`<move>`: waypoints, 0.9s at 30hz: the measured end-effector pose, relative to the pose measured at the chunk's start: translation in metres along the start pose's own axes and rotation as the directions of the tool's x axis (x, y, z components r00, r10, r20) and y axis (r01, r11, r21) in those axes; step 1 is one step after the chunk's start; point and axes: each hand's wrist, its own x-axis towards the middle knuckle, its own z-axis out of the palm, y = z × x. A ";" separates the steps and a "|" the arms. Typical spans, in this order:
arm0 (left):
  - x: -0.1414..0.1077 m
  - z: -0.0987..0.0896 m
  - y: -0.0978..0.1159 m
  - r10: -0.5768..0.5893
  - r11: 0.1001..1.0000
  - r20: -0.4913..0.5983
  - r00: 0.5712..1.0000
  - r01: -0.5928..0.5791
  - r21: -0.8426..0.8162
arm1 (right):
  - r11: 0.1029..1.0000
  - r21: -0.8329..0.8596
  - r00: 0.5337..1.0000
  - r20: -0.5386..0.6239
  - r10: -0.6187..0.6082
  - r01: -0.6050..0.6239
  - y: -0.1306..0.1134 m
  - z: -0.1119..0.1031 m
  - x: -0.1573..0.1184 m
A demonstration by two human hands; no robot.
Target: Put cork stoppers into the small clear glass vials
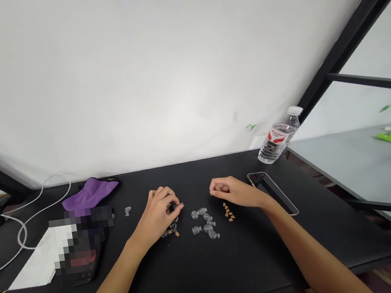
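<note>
My left hand is curled low over a cluster of tiny corked glass bottles. Its thumb and fingertips come together over the cluster, and whatever lies between them is too small to make out. Right of it lies a loose group of tiny clear glass bottles, some round and some straight-sided. My right hand is closed, thumb against the curled fingers, just above several small tan corks. What it pinches, if anything, is hidden.
A smartphone lies beside my right forearm, with a water bottle behind it. On the left are a purple cloth pouch, white paper, a white cable and one stray glass bottle. A white wall backs the black table.
</note>
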 end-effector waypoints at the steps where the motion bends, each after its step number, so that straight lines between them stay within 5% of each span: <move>1: 0.000 0.001 0.003 -0.006 0.999 -0.027 1.000 0.005 -0.045 | 1.000 0.011 1.000 -0.004 -0.005 0.005 -0.002 0.001 0.000; 7: -0.002 0.021 0.022 0.039 0.937 -0.167 0.985 -0.094 -0.337 | 0.993 0.108 0.999 0.027 -0.045 0.041 -0.021 0.014 -0.002; 14: -0.002 0.033 0.031 0.119 0.927 -0.279 0.953 -0.207 -0.314 | 0.986 0.155 0.987 0.142 -0.080 0.058 -0.035 0.029 -0.002; 27: -0.007 0.030 0.031 0.100 0.944 -0.228 0.968 -0.164 -0.285 | 0.989 -0.072 0.991 0.044 -0.130 0.133 -0.033 0.035 0.002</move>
